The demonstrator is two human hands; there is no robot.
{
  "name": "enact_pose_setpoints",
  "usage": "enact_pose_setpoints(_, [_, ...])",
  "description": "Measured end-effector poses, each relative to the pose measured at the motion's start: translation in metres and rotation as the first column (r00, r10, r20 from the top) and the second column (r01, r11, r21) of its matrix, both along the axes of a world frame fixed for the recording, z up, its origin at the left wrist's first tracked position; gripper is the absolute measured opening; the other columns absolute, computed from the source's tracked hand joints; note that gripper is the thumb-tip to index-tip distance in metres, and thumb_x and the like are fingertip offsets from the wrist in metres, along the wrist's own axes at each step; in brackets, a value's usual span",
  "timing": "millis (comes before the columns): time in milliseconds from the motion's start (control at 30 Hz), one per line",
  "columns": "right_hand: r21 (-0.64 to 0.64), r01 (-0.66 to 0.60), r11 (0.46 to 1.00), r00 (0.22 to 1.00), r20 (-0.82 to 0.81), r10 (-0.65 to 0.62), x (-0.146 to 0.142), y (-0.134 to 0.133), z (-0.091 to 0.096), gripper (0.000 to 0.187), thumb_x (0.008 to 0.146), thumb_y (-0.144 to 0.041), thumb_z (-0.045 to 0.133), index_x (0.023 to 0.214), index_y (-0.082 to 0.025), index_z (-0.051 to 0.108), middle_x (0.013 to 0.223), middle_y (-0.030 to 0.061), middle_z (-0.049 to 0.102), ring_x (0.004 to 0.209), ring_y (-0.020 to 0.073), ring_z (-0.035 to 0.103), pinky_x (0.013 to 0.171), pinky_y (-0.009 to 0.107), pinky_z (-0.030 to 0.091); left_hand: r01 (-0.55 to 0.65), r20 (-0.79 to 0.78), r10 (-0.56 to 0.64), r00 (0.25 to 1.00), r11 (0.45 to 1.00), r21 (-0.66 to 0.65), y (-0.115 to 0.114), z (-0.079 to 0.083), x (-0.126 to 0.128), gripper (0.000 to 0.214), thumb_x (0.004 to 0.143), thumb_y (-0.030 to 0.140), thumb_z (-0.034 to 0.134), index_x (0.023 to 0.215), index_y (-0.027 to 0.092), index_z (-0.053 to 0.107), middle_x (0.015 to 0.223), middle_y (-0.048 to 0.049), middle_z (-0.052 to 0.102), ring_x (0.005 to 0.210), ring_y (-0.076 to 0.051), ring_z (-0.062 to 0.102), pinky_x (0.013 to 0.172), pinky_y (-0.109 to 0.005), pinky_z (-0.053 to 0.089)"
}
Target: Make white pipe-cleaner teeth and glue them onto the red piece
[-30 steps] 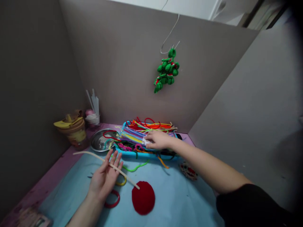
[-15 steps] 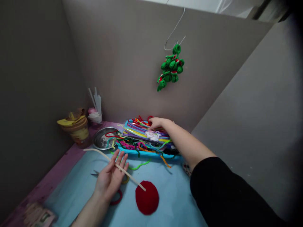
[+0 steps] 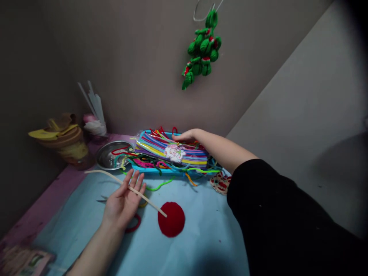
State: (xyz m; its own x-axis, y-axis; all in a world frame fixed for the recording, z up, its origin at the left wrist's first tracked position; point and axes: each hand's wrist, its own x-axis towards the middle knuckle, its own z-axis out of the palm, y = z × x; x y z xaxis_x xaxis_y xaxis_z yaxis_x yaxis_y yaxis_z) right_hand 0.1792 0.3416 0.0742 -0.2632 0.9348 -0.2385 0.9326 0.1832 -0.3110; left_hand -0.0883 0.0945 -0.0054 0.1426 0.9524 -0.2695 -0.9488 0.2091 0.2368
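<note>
My left hand (image 3: 123,201) is palm up, its fingers fairly straight. A thin cream pipe cleaner (image 3: 151,203) lies across them, held under the thumb. The pipe cleaner's right end overlaps a round dark red disc (image 3: 171,224) on the blue sheet. My right hand (image 3: 186,136) reaches to the back of a blue tray (image 3: 149,169) of colourful pipe cleaners, at the rear edge of a clear bag of striped pipe cleaners (image 3: 155,148). Most of its fingers are hidden there, so their grip is unclear. Scissors (image 3: 133,224) with red and yellow handles lie partly under my left hand.
A metal bowl (image 3: 107,156) stands left of the tray, before a cup of white sticks (image 3: 96,126) and a brown pot (image 3: 69,147). A green knitted ornament (image 3: 202,48) hangs above. A patterned piece (image 3: 220,183) lies by my right sleeve, a pink packet (image 3: 27,262) at lower left.
The view has tilted down and turned slightly right. My right hand has gone deeper behind the bag, hiding more fingers. My left hand keeps the cream pipe cleaner in the same pose.
</note>
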Motion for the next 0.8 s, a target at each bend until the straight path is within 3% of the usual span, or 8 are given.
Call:
enact_pose_setpoints(67, [-0.23,-0.082,0.97,0.996,0.001,0.085,-0.002,-0.001,0.0,0.06,0.073,-0.056,0.065,0.116,-0.014,0.062,0.13,0.0113,0.057,0.112,0.0195,0.058,0.088,0.028,0.045,-0.001,-0.008,0.0,1.0,0.999,-0.033,0.0,0.001,0.001,0.044,0.094,0.009,0.029,0.13,0.021,0.052,0.112,-0.009,0.069,0.107,-0.024,0.064,0.089,-0.041,0.053])
enact_pose_setpoints(133, [-0.443,-0.178,0.879,0.982,-0.029,0.184,-0.008,-0.002,-0.003,0.085,0.064,-0.053,0.073,0.136,-0.018,0.044,0.14,0.012,0.047,0.119,0.0228,0.054,0.09,0.031,0.046,-0.015,-0.032,0.013,0.999,0.998,-0.059,0.001,0.001,0.003,0.044,0.094,0.009,0.029,0.129,0.02,0.053,0.11,-0.0093,0.07,0.105,-0.025,0.065,0.086,-0.041,0.054])
enact_pose_setpoints(233, [-0.497,-0.238,0.835,0.966,-0.028,0.258,-0.022,-0.007,-0.009,0.117,0.051,-0.053,0.081,0.147,-0.017,0.024,0.147,0.0148,0.035,0.128,0.0282,0.045,0.093,0.033,0.045,-0.035,-0.065,0.03,0.997,0.996,-0.082,0.0,0.001,0.005,0.044,0.093,0.009,0.029,0.129,0.019,0.052,0.108,-0.0096,0.07,0.104,-0.024,0.065,0.085,-0.041,0.054])
enact_pose_setpoints(300, [-0.46,-0.223,0.859,0.964,0.03,0.266,-0.032,-0.011,-0.011,0.117,0.044,-0.053,0.083,0.143,-0.014,0.034,0.142,0.015,0.043,0.123,0.0307,0.048,0.091,0.033,0.046,-0.044,-0.076,0.037,0.996,0.995,-0.094,0.0,0.001,0.005,0.044,0.093,0.009,0.031,0.13,0.02,0.052,0.108,-0.0099,0.07,0.104,-0.024,0.065,0.085,-0.04,0.054])
enact_pose_setpoints(400, [-0.453,-0.181,0.873,0.963,0.099,0.251,-0.042,-0.018,-0.007,0.087,0.044,-0.052,0.083,0.118,-0.011,0.061,0.117,0.0116,0.063,0.101,0.0291,0.062,0.078,0.031,0.049,-0.059,-0.107,0.047,0.993,0.991,-0.116,0.0,0.002,0.005,0.043,0.093,0.009,0.033,0.13,0.02,0.052,0.108,-0.0102,0.07,0.103,-0.023,0.065,0.084,-0.039,0.054])
enact_pose_setpoints(567, [-0.112,-0.141,0.984,0.96,0.228,0.164,-0.046,-0.019,0.026,0.05,0.053,-0.038,0.08,0.094,-0.011,0.07,0.095,0.0084,0.07,0.082,0.0239,0.065,0.064,0.026,0.046,-0.065,-0.203,0.035,0.979,0.987,-0.147,-0.001,0.009,0.008,0.039,0.092,0.009,0.034,0.123,0.019,0.056,0.117,-0.0104,0.066,0.105,-0.024,0.064,0.08,-0.038,0.056])
enact_pose_setpoints(633, [0.07,-0.131,0.989,0.944,0.315,0.103,-0.044,-0.018,0.044,0.042,0.058,-0.034,0.076,0.093,-0.012,0.069,0.093,0.0101,0.07,0.081,0.0247,0.065,0.063,0.028,0.045,-0.029,-0.234,-0.008,0.972,0.987,-0.157,-0.002,0.011,0.011,0.037,0.092,0.011,0.035,0.121,0.018,0.057,0.122,-0.0114,0.062,0.109,-0.026,0.062,0.079,-0.04,0.057])
enact_pose_setpoints(800, [0.491,-0.231,0.84,0.908,0.419,0.005,-0.043,-0.037,0.065,0.026,0.074,-0.023,0.058,0.097,-0.016,0.066,0.096,0.0135,0.069,0.09,0.0277,0.064,0.075,0.035,0.043,0.068,-0.236,-0.119,0.964,0.974,-0.216,-0.004,0.011,0.02,0.037,0.092,0.016,0.039,0.127,0.02,0.051,0.128,-0.016,0.056,0.115,-0.03,0.058,0.08,-0.042,0.057])
